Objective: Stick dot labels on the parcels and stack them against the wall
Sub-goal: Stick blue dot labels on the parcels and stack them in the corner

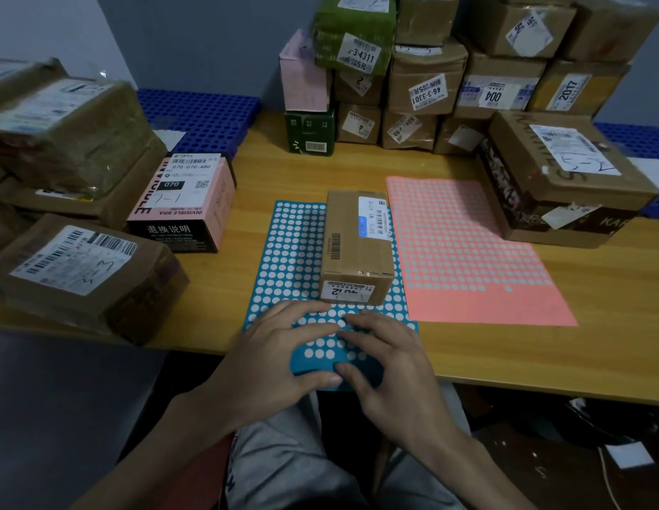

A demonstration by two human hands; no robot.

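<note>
A small brown cardboard parcel with shipping labels lies on a blue sheet of dot labels at the table's front middle. My left hand and my right hand both rest on the sheet's near edge, which hangs over the table front; the thumbs sit on its bare blue margin and the fingers press on the dots. Whether a dot is pinched between the fingers I cannot tell. A pink dot-label sheet lies to the right of the parcel. A stack of parcels stands against the back wall.
Several taped parcels and a pink-and-black box crowd the left side of the wooden table. A large brown box sits at the right. Blue perforated trays lie behind. My knees are under the table edge.
</note>
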